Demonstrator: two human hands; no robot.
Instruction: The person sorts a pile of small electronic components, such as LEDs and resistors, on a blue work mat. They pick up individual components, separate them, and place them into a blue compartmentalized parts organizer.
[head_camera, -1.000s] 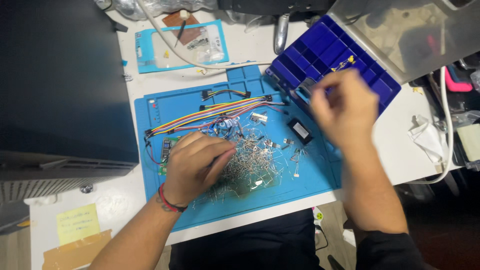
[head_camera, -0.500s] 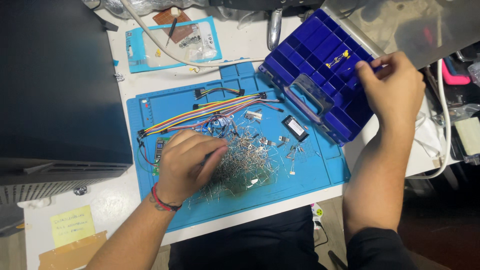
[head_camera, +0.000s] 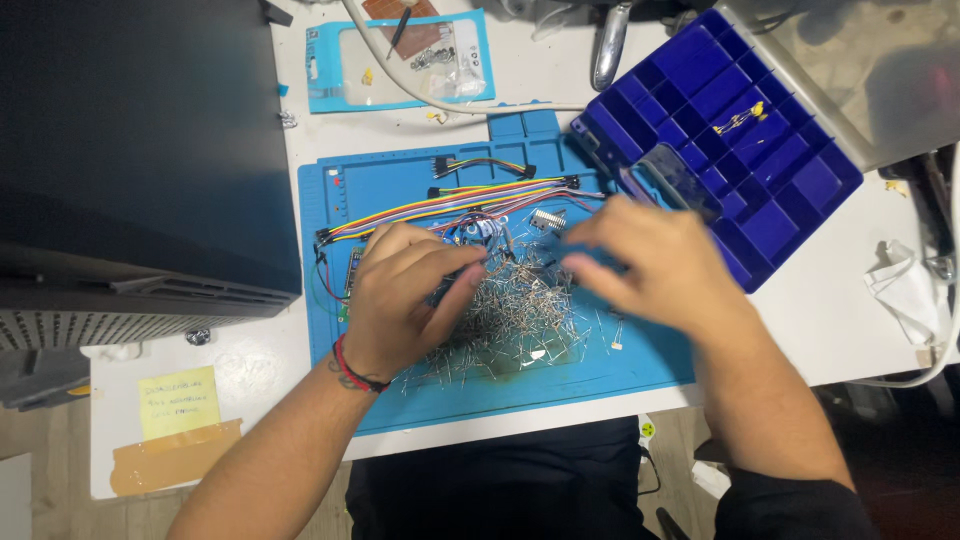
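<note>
A heap of small wire-legged electronic parts (head_camera: 515, 320) lies on a blue work mat (head_camera: 400, 185). My left hand (head_camera: 400, 295) rests on the heap's left side, fingers curled into the parts. My right hand (head_camera: 645, 265) hovers over the heap's right side, blurred, fingers spread and pointing left. Whether it holds a part I cannot tell. A dark blue compartment box (head_camera: 730, 130) stands open at the upper right with a few yellow parts (head_camera: 738, 120) in one cell. Rainbow ribbon wires (head_camera: 450, 205) cross the mat above the heap.
A large black case (head_camera: 140, 150) fills the left. A light blue tray (head_camera: 400, 55) with small bags lies at the back, crossed by a white cable (head_camera: 450, 100). A yellow sticky note (head_camera: 180, 400) and crumpled white tissue (head_camera: 910, 290) sit near the table edges.
My right hand came back from the compartment box down and left to the heap of parts. My left hand stayed on the heap.
</note>
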